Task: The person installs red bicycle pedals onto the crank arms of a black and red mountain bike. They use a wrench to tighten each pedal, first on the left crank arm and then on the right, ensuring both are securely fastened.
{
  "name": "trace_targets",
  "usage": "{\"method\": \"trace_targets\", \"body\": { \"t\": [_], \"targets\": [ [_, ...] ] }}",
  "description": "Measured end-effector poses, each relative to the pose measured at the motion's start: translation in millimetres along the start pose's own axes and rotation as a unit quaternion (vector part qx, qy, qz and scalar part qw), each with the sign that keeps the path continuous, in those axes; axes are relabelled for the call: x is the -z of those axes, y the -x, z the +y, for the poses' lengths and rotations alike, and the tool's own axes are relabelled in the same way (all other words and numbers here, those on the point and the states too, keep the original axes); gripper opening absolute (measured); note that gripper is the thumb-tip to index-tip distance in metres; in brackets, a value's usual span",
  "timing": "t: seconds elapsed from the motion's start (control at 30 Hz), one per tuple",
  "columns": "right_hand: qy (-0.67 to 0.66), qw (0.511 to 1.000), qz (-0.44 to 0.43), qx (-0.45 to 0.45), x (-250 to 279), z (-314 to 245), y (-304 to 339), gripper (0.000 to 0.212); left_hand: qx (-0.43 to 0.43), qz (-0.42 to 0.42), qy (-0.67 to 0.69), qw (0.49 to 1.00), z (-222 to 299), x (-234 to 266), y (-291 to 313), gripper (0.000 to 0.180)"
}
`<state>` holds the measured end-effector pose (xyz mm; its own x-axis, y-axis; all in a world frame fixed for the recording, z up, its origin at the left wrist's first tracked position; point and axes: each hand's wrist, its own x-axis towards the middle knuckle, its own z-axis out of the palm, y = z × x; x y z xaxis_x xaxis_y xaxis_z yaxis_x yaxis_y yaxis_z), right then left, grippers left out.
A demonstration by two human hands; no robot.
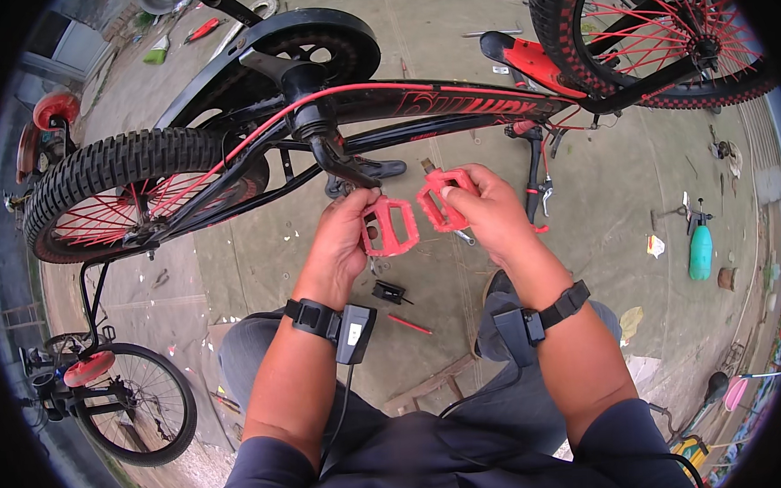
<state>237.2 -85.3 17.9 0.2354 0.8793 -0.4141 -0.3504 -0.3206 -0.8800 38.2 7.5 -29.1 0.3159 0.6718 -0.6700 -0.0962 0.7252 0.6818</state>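
Note:
A black and red bicycle lies across the view, its frame running from the rear wheel to the front. My left hand is closed at the end of the black crank arm, gripping a red pedal beside it. Whether that pedal is fixed to the crank is hidden by my fingers. To its right, my right hand grips a second red pedal, thumb on top. This pedal's metal spindle points up and away from me, apart from the crank.
The knobbly rear wheel is at left, the front wheel at far right. Below my hands lie a small black object and a red pencil-like stick. A green spray bottle stands right; another bicycle's wheel is lower left.

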Motion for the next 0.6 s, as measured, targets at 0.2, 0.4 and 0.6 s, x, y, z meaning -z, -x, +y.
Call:
{"method": "trace_targets", "body": {
  "t": [0.2,0.4,0.6],
  "targets": [
    [0.008,1.0,0.005,0.004,1.0,0.5,-0.6,0.029,-0.002,-0.011,0.008,1.0,-1.2,3.0,0.1,0.017],
    [0.018,1.0,0.013,0.008,-0.6,-0.5,-1.1,0.027,0.048,-0.05,0.139,0.988,-2.8,1.7,3.1,0.02],
    [0.016,1.0,0.017,0.009,-0.4,-0.7,-0.9,0.027,0.046,-0.057,0.133,0.988,-2.8,-1.2,5.4,0.02]
  ]
}}
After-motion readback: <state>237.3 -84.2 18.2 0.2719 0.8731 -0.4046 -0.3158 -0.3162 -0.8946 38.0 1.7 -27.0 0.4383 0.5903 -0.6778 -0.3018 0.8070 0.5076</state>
